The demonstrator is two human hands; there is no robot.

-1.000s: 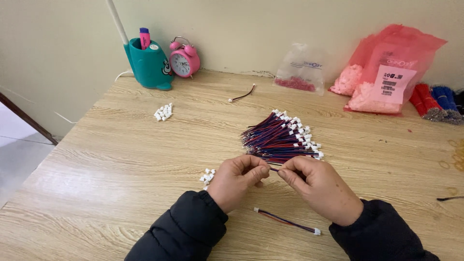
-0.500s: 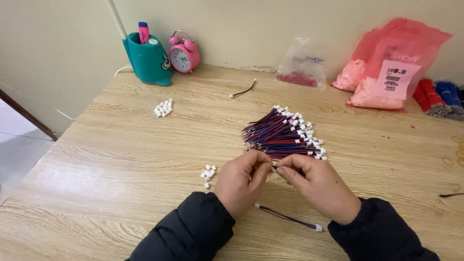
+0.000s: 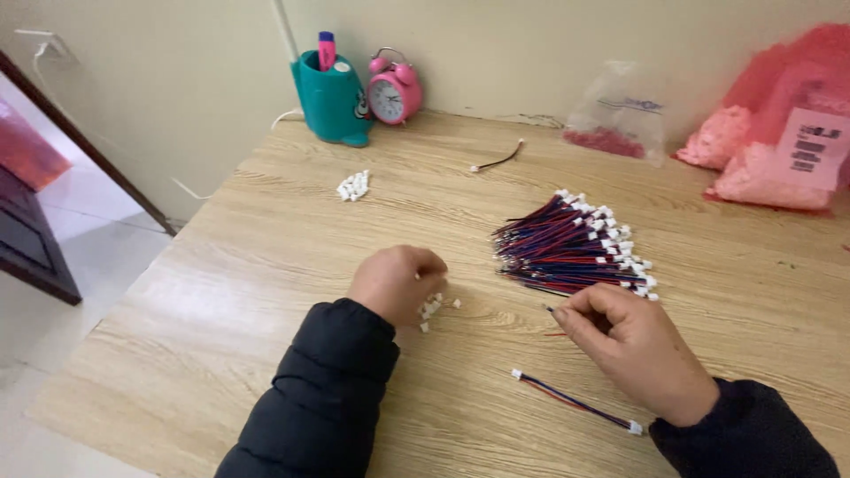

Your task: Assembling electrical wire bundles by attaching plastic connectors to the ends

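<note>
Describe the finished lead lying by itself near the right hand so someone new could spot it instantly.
Start at the big fan of red and blue wires in the middle of the wooden table, then drop past the right hand toward the near edge. There lies a single short wire. Unlike the bundle, it lies alone, with a white connector on both ends.

Left hand (image 3: 394, 281) curled loosely, knuckles up, fingers bent down. Right hand (image 3: 639, 350) apart from it, fingertips pinched.
</note>
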